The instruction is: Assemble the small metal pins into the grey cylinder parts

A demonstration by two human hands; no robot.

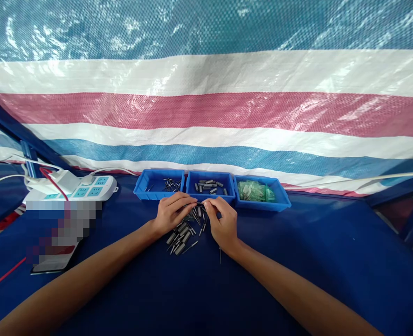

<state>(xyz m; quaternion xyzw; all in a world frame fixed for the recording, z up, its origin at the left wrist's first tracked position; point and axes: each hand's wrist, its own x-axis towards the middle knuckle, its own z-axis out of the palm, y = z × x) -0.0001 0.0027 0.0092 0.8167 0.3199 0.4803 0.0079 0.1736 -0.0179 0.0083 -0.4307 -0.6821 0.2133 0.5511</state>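
My left hand (172, 213) and my right hand (223, 223) meet above the blue table, just in front of the bins. Each has thumb and fingertips pinched on a small, thin dark rod (200, 204) that spans the gap between them; its ends are hidden in the fingers. Below and left lies a loose pile of grey cylindrical pieces (180, 248) and slim metal pins (192, 244). One more thin pin (220, 255) lies by my right wrist.
Three blue bins stand in a row: the left bin (150, 193) holds thin pins, the middle bin (211, 175) grey cylinders, the right bin (284, 199) green plastic packets. At left are a power strip (101, 189) with cables and a partly blurred phone (54, 263). A striped sheet (206, 112) hangs behind.
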